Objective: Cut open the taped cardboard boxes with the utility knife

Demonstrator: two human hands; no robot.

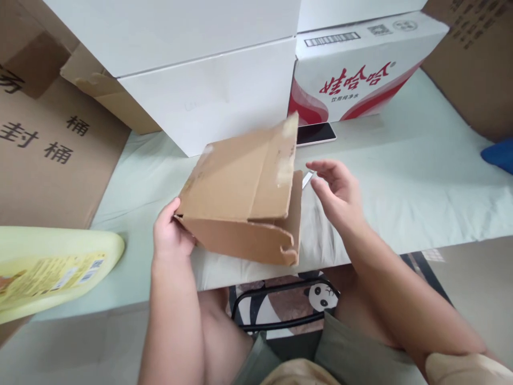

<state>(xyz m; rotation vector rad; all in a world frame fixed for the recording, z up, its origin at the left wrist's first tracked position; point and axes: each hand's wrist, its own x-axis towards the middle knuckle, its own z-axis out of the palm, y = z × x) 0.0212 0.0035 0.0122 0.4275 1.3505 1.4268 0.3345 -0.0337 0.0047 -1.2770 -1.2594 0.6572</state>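
A small brown cardboard box [244, 198], partly folded with torn tape on its flaps, rests on the pale green cloth near the table's front edge. My left hand [171, 235] grips its left corner, thumb on top. My right hand [335, 190] hovers just right of the box, fingers spread and empty, not touching it. A thin small object [307, 179] lies on the cloth between the box and my right hand; I cannot make out what it is.
Stacked white boxes [208, 91] and a red-and-white printed carton [360, 75] stand behind. A phone [316, 133] lies flat by the carton. Brown cartons flank both sides [48, 144]. A yellow bottle [48, 270] lies at left. Something blue [499, 155] sits at right.
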